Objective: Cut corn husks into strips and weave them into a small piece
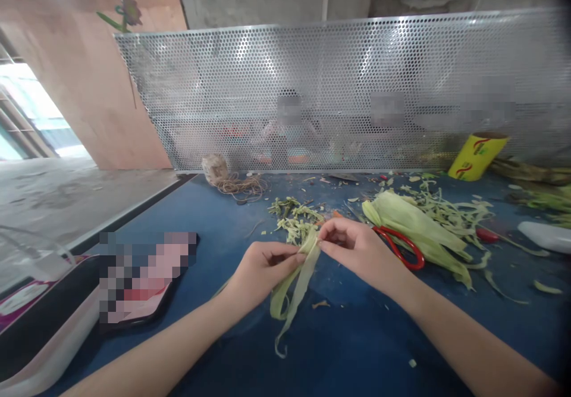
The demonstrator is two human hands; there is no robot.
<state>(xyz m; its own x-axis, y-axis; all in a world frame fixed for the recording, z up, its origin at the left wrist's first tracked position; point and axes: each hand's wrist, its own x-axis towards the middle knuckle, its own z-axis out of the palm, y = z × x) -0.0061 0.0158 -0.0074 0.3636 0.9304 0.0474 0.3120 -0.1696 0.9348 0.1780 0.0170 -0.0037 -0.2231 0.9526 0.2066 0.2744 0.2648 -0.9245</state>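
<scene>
My left hand [270, 269] pinches a pale green corn husk strip [303, 281] between thumb and fingers, with its long ends hanging toward the table. At the strip's upper end, my right hand [352, 245] is closed with fingertips pressed together on the same husk. Just beyond the hands lies a pile of small cut husk pieces [294, 221]. Red-handled scissors [404, 251] rest to the right of my right hand, partly hidden by it. Beside them lies a bundle of wide corn husks [414, 224].
A perforated metal screen [312, 63] stands along the table's far edge, with a person behind it. Twine [243, 186] lies at the back left, and a yellow roll [477, 156] stands at the back right. A phone [151, 284] lies on the blue table [348, 349] at left.
</scene>
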